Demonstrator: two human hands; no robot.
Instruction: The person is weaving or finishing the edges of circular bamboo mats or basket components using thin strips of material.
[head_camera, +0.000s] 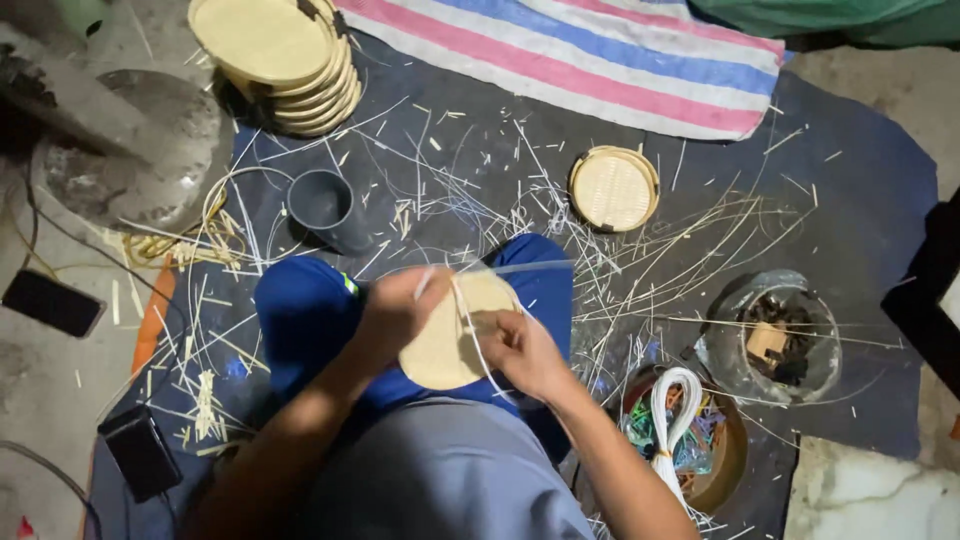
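A round woven bamboo tray (446, 345) rests over my blue-trousered knees. My left hand (398, 308) grips its left rim. My right hand (520, 348) holds the right rim and pinches a thin pale strip (470, 325) that loops across the tray's face. The near part of the tray is hidden by my hands.
A stack of woven trays (285, 60) lies at the back left, a single one (613, 188) at the back right. A grey cup (325, 205), a clear tub of bits (775, 340), a basket with white cord (690, 430), a phone (52, 302) and scattered bamboo slivers lie on the dark mat (860, 180).
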